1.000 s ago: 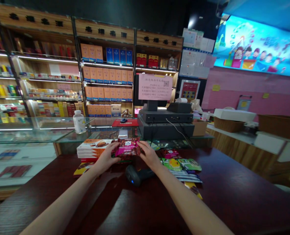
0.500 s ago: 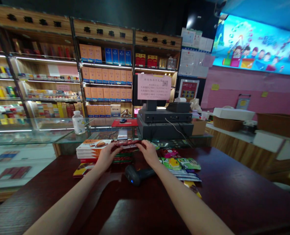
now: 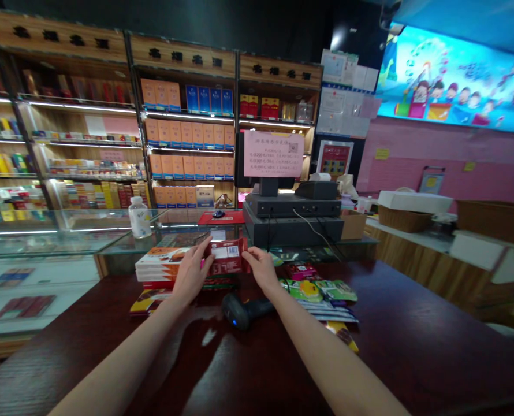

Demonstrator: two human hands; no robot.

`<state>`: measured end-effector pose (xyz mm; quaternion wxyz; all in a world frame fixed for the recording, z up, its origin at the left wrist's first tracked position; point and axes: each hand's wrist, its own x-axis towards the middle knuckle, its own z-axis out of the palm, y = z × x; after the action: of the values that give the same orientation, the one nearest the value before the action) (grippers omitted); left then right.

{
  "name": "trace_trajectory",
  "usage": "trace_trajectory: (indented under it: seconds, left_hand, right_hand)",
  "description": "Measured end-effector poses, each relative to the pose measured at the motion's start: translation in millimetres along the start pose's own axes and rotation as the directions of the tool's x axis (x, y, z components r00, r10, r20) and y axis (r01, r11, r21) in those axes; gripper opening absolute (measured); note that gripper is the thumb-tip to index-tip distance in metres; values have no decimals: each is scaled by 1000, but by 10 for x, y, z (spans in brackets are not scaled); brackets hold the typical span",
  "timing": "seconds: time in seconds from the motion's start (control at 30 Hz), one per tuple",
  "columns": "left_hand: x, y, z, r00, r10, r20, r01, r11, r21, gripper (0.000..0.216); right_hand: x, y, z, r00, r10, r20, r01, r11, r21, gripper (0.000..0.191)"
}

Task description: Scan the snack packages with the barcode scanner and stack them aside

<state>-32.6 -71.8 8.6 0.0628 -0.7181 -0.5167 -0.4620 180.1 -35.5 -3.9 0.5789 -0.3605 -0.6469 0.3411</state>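
A dark red snack packet [image 3: 226, 257], its white label and barcode facing me, is held up between both hands. My left hand [image 3: 192, 270] grips its left edge, and my right hand [image 3: 260, 267] pinches its right edge. Behind my left hand stands a stack of white and orange boxes [image 3: 159, 267]. More packets lie partly hidden under the held one. In front of my hands a black barcode scanner [image 3: 239, 312] rests on the dark wooden table [image 3: 222, 375], a blue light on it. Green snack packets [image 3: 311, 290] lie beside my right forearm.
A yellow packet [image 3: 144, 303] lies by the box stack. Across the glass counter stand a white bottle [image 3: 140, 218] and a cash register [image 3: 291, 222] with a pink notice [image 3: 273, 155]. Lit shelves [image 3: 187, 150] hold boxed goods behind. Baskets [image 3: 404, 218] stand at right.
The red packet has been tilted up from nearly flat, so its labelled face now shows. Both hands have turned with it, staying near the same spot.
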Motion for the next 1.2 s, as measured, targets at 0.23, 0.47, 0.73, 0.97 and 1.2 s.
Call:
trace_trajectory:
  seconds: [0.23, 0.47, 0.73, 0.97, 1.2]
  left_hand:
    - [1, -7, -108, 971, 211, 114, -235, 930, 283, 96]
    - [14, 70, -195, 919, 330, 217, -390, 848, 360, 89]
    - [-13, 78, -176, 923, 326, 205, -382, 842, 382, 79]
    - [-52, -6, -222, 925, 315, 211, -378, 822, 426, 86]
    - [-98, -114, -242, 929, 307, 207, -368, 823, 432, 87]
  right_hand:
    - [-6, 15, 29, 997, 71, -33, -66, 991, 115, 24]
    - [-6, 31, 120, 997, 65, -28, -61, 990, 130, 23]
    - [-13, 85, 92, 999, 21, 43, -24, 997, 76, 22]
    - [-102, 137, -128, 981, 73, 178, -89, 993, 83, 32]
    - [-346, 256, -544, 929, 90, 358, -30, 985, -170, 39]
